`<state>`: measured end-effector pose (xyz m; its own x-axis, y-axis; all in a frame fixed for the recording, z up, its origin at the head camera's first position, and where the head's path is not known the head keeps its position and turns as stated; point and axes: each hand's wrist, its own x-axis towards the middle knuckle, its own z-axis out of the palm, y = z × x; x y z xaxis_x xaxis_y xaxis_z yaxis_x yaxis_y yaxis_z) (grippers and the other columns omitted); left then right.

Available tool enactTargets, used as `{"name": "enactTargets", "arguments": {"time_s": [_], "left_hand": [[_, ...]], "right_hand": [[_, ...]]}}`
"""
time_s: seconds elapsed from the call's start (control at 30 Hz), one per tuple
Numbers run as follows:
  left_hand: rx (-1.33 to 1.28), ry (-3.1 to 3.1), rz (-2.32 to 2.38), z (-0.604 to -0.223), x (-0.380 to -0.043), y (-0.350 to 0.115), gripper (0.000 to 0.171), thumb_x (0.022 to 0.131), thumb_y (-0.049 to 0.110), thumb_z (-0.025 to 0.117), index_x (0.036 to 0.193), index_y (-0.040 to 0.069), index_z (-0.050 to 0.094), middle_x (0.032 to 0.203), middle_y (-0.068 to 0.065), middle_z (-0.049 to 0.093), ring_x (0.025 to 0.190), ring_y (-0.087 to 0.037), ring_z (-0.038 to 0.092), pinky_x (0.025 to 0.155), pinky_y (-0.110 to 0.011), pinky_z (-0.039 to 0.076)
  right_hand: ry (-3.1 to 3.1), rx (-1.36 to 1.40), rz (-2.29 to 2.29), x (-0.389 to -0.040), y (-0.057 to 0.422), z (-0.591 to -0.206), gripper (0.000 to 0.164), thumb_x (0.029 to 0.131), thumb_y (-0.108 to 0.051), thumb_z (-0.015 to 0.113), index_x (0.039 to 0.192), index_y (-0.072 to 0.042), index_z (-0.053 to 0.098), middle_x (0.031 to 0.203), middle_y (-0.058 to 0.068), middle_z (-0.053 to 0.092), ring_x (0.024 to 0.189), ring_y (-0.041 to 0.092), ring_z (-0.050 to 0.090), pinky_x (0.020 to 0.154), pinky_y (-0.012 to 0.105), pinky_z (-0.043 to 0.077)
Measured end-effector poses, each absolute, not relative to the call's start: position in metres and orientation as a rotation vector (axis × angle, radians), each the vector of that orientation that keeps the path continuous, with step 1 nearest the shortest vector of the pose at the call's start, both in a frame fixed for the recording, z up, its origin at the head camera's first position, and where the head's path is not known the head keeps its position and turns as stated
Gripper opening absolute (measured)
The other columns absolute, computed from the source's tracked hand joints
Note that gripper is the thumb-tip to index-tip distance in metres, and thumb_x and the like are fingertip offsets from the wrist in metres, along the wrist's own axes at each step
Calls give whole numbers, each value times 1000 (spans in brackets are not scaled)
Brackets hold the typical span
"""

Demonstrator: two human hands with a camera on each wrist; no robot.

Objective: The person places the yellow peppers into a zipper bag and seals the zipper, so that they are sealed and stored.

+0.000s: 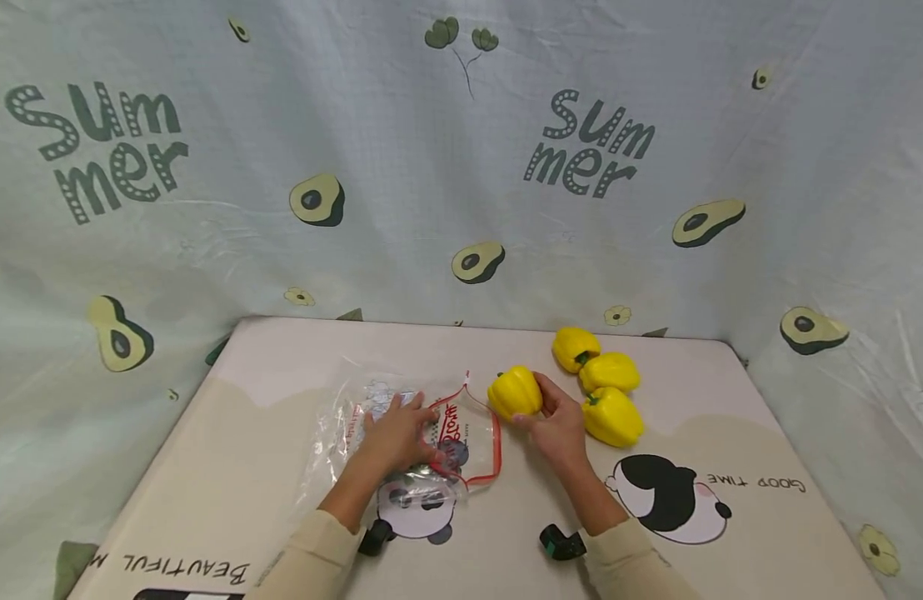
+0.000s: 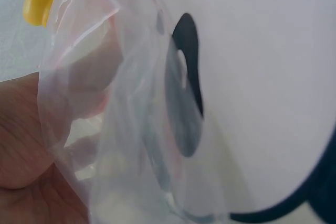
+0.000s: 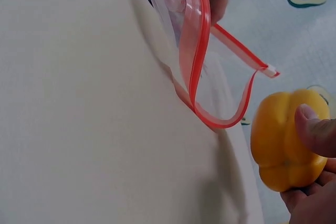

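Note:
A yellow bell pepper is gripped by my right hand, with the thumb on its near side and fingers round the back. It is just right of the red-edged mouth of a clear plastic zip bag. My left hand holds the bag near that mouth, which gapes toward the pepper. Clear film covers part of the left hand in the left wrist view. Three more yellow bell peppers lie in a cluster just beyond my right hand.
A pale tabletop with printed cartoon faces and lettering lies under everything. Behind it hangs a light curtain with avocado prints. Black wrist devices sit by both sleeves. The bag's crumpled body spreads left of my left hand.

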<state>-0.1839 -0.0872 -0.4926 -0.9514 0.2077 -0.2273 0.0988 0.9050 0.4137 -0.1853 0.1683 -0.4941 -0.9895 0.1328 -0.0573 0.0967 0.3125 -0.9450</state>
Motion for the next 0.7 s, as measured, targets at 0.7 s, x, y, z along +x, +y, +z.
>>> {"name": "enactTargets", "arguments": {"time_s": [0.7], "left_hand": [[214,2788,596,-489,-183,-87,65,78,40,91,137,24,69,168,-11,40,159,-47,24,116,-85,16]], "right_hand": [[-2557,-26,1882,-178,165,-496,77,85,5,81,154,-8,50,158,10,54,151,28,48,118,37,40]]}}
